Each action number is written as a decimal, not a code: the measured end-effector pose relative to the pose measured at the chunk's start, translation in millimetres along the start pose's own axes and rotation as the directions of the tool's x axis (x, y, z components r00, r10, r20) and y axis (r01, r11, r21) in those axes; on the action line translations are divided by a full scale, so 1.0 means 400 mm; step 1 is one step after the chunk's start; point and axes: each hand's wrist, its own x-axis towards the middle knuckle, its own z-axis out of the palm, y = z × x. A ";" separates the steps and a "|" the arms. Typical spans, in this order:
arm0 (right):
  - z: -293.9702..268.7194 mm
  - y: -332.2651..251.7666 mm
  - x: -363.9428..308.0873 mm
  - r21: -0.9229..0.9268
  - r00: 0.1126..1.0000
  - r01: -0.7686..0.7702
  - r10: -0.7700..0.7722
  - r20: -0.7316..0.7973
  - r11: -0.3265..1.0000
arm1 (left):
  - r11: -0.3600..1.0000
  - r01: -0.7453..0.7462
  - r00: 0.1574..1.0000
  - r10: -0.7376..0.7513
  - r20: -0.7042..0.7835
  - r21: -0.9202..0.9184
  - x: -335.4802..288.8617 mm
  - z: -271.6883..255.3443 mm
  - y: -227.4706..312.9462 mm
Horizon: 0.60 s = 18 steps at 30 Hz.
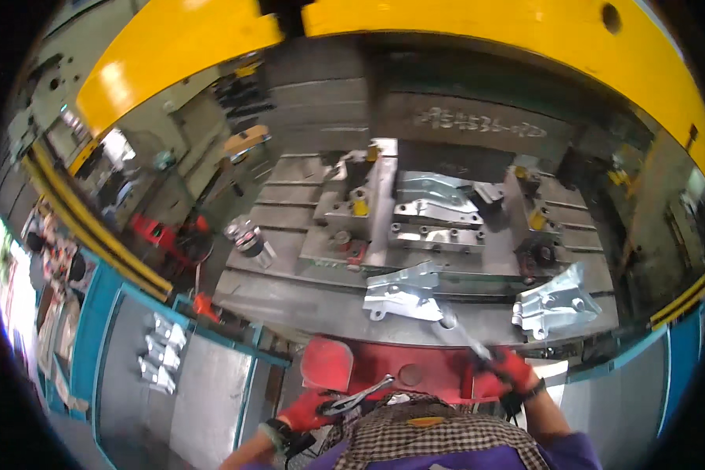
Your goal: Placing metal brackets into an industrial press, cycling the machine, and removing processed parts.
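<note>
My left hand [309,411], in a red glove, is closed round a pair of silver pliers [360,397] close to my checked apron. My right hand [513,372], also red-gloved, grips a grey rod-like tool with a rounded tip [466,337]; motion blur hides its exact kind. That tip reaches the near right end of a bent sheet-metal part [403,294] on the front of the press bed; whether they touch I cannot tell. A second shiny metal part [556,304] lies farther right. Behind them, another formed part [435,196] sits in the die [439,237].
Steel die blocks [348,215] flank the middle of the slotted press bed [286,196]. A yellow press beam [446,19] spans overhead. On the bed's left stands a can [247,236]. Several metal parts [162,352] lie on a blue-framed table at left. A red surface [384,356] lies before me.
</note>
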 end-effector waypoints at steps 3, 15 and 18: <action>0.049 0.007 -0.180 -0.522 0.982 0.155 -0.187 -0.010 0.839 | 0.835 0.033 0.996 0.015 -0.084 0.549 -0.005 0.013 0.001; 0.136 0.086 -0.202 -0.798 0.957 -0.151 -0.115 -0.265 0.583 | 0.824 0.312 0.931 -0.364 0.020 0.473 0.041 0.065 -0.074; 0.124 0.099 -0.205 -0.804 0.960 -0.126 -0.133 -0.247 0.581 | 0.881 0.272 0.952 -0.304 0.023 0.387 0.049 0.064 -0.093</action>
